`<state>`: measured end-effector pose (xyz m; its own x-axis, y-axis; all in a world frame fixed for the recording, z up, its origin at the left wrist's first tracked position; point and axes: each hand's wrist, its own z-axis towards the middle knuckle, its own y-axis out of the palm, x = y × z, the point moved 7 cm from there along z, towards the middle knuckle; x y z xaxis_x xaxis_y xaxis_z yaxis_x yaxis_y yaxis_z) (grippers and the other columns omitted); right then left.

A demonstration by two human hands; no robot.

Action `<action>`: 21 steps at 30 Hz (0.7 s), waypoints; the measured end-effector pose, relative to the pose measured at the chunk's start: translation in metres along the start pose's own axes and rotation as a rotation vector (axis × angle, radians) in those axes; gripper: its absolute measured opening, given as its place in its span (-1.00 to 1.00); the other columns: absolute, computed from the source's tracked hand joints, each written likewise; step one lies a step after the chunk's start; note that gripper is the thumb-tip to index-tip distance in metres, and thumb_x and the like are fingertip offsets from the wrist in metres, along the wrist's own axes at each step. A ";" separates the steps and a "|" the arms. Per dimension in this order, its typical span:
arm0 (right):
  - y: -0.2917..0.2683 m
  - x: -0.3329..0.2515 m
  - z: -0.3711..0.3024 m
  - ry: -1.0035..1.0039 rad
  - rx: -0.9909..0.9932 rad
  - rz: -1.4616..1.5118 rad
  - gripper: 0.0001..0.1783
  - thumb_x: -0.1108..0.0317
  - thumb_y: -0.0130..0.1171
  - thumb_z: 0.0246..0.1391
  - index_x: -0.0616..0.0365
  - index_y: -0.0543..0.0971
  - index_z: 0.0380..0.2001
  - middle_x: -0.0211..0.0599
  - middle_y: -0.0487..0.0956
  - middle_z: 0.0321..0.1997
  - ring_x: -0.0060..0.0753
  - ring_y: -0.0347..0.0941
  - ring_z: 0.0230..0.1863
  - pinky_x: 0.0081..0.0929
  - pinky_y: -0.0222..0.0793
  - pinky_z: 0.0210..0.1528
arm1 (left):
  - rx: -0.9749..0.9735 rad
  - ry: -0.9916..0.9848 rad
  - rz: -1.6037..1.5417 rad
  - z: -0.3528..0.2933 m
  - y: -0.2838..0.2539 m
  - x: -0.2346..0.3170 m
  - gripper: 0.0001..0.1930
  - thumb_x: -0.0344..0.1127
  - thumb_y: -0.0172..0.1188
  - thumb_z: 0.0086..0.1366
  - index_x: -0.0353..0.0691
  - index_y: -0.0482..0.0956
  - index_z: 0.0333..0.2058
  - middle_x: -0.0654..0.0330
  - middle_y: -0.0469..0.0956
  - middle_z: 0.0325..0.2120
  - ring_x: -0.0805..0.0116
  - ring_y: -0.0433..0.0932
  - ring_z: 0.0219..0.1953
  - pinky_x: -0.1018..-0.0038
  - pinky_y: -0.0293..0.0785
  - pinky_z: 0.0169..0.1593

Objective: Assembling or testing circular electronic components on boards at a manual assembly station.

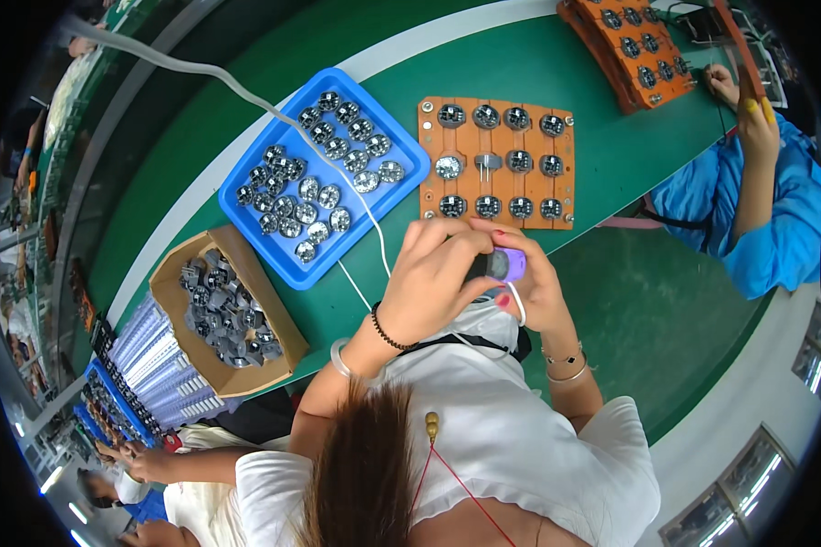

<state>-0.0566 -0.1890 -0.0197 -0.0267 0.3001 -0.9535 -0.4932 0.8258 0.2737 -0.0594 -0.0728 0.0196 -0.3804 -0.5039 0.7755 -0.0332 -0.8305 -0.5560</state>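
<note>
In front of my chest, both hands meet around a small rounded piece with a purple end [515,265] and a dark grey body; I cannot make out its kind. My left hand [433,273] is closed on the dark grey side. From the right, my right hand [540,283] has its fingers wrapped round the purple end. A white cord [517,301] loops below the piece, near the right fingers. Just beyond my hands lies an orange fixture board [502,185] with rows of round circuit parts; in its middle row one grey part [487,161] shows its thin metal legs.
A blue tray [237,202] of round circuit parts sits to the left. Nearer stands a cardboard box [287,339] of grey parts. A white cable [246,94] crosses the tray. At the far right, a co-worker in blue [789,210] sits by stacked orange boards [611,68].
</note>
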 end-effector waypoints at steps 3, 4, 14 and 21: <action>-0.012 0.012 -0.010 -0.054 0.102 -0.004 -0.49 0.45 0.11 -0.01 0.27 0.26 0.03 -0.05 0.31 0.08 -0.13 0.21 0.17 -0.22 0.12 0.18 | -0.045 0.074 0.046 0.003 -0.002 0.007 -0.49 -0.27 0.42 -0.24 -0.18 0.40 -0.26 0.18 0.47 -0.23 0.17 0.39 -0.15 0.35 0.23 -0.10; -0.020 0.015 -0.010 -0.052 0.211 -0.035 -0.48 0.42 0.14 -0.02 0.26 0.25 0.03 -0.07 0.34 0.05 -0.12 0.24 0.15 -0.23 0.16 0.15 | 0.015 0.043 0.047 0.005 -0.011 0.002 -0.49 -0.27 0.41 -0.24 -0.18 0.41 -0.24 0.18 0.47 -0.23 0.17 0.39 -0.14 0.36 0.23 -0.10; -0.026 -0.003 -0.008 0.005 0.378 -0.070 -0.50 0.59 0.14 -0.07 0.29 0.24 -0.03 -0.11 0.39 -0.09 -0.12 0.39 0.01 -0.30 0.33 0.03 | 0.081 0.032 0.282 0.005 -0.005 -0.045 -0.81 -0.41 0.21 -0.06 -0.15 0.53 -0.38 0.34 0.49 -0.29 0.32 0.40 -0.24 0.41 0.22 -0.16; -0.024 -0.012 0.004 -0.047 0.426 -0.356 -0.53 0.56 0.19 -0.09 0.29 0.30 -0.08 -0.06 0.44 -0.08 -0.24 0.39 0.00 -0.42 0.32 0.01 | 0.085 0.055 0.060 0.008 -0.016 -0.022 -0.87 -0.50 0.18 -0.01 -0.21 0.51 -0.42 0.26 0.50 -0.26 0.26 0.44 -0.27 0.44 0.28 -0.15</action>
<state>-0.0412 -0.2106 -0.0147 0.1213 -0.0197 -0.9924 -0.0692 0.9972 -0.0283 -0.0433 -0.0507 0.0139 -0.4299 -0.5411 0.7228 0.0685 -0.8178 -0.5715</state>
